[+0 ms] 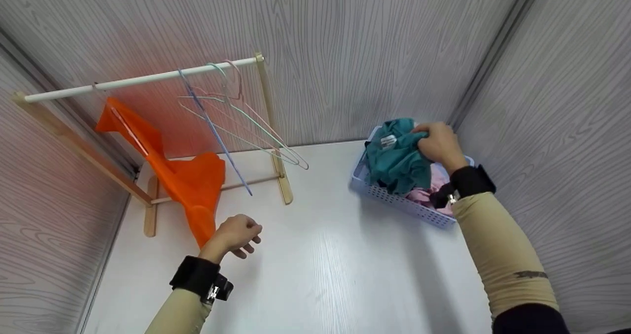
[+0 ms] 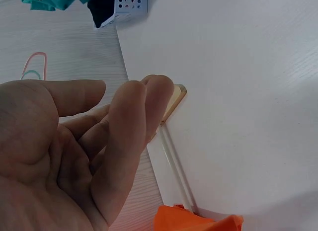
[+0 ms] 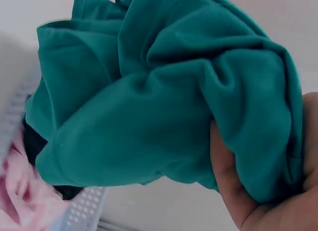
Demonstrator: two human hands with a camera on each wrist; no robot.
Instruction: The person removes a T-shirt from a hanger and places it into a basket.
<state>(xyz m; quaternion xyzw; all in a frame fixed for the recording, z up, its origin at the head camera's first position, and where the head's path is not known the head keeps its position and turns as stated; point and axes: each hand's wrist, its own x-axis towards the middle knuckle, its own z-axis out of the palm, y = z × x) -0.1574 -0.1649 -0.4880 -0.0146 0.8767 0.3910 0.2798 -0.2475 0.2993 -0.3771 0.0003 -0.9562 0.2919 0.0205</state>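
A bunched teal garment (image 1: 402,159) with a white label hangs from my right hand (image 1: 439,144), over a lavender plastic basket (image 1: 389,198). In the right wrist view the thumb and fingers grip folds of the teal cloth (image 3: 149,112). Pink cloth (image 1: 424,193) and some dark cloth (image 3: 35,141) lie in the basket below it. My left hand (image 1: 237,235) hovers over the white table with loosely bent fingers and holds nothing. Close beside it droops the lower end of an orange garment (image 1: 190,186), which is on a hanger on the rack.
A wooden drying rack with a white rail (image 1: 143,80) stands at the left. On the rail hang a blue hanger (image 1: 214,129), a green hanger (image 1: 256,122) and a pink hanger (image 1: 240,85). Grey wood-grain panels (image 1: 355,58) enclose the table (image 1: 315,255) at the back and sides.
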